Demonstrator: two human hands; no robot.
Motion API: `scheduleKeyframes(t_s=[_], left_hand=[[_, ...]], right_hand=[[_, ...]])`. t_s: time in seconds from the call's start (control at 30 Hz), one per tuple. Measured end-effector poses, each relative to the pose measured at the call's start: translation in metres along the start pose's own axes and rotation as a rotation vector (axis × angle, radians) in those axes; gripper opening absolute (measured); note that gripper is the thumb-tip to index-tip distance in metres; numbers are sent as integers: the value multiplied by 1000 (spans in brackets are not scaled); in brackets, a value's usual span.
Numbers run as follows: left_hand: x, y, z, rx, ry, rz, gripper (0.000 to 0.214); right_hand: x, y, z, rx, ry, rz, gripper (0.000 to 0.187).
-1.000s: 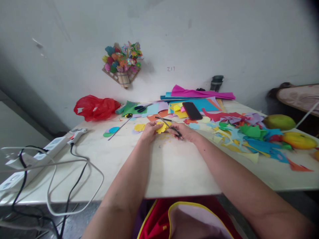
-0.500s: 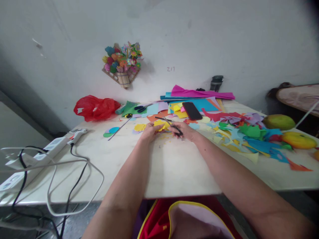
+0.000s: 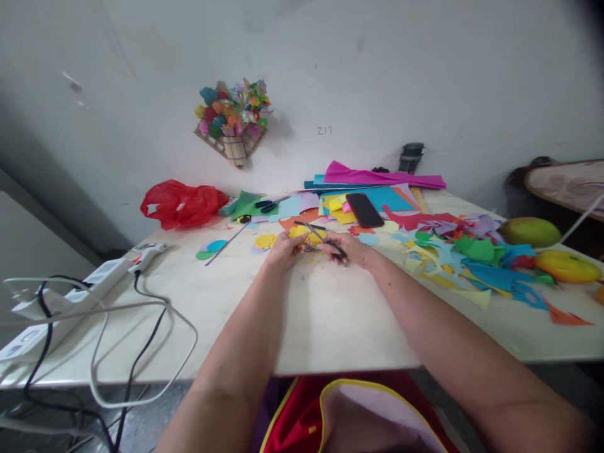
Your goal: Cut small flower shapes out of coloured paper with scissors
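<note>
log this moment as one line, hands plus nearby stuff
left hand: holding yellow paper | right hand: holding scissors, blades at yellow paper | beyond right hand: phone | table, right side: coloured scraps

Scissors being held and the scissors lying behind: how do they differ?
The held scissors are in the right grip; the lying scissors rest partly on green paper. Held scissors point leftward, lying scissors rightward. Held scissors' blades look open at the yellow paper; lying scissors' blades look shut. Both have dark handles.
</note>
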State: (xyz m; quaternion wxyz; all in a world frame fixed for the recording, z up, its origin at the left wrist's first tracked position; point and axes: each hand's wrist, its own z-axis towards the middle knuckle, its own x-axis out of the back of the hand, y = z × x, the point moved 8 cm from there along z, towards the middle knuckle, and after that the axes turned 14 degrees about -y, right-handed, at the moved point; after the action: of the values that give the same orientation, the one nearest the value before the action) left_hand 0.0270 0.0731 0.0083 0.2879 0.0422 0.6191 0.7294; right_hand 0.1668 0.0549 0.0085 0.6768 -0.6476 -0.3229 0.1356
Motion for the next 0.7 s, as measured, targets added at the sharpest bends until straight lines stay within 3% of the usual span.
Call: scheduleKeyframes(t_s=[0.27,0.7], left_hand=[[-9,5,0,-6,-78,34,35],[-3,0,-2,24,-31,37,34]], right_hand=[[0,-1,-1,-3,12,24,24],[-1,-1,1,24,-25,-14,27]])
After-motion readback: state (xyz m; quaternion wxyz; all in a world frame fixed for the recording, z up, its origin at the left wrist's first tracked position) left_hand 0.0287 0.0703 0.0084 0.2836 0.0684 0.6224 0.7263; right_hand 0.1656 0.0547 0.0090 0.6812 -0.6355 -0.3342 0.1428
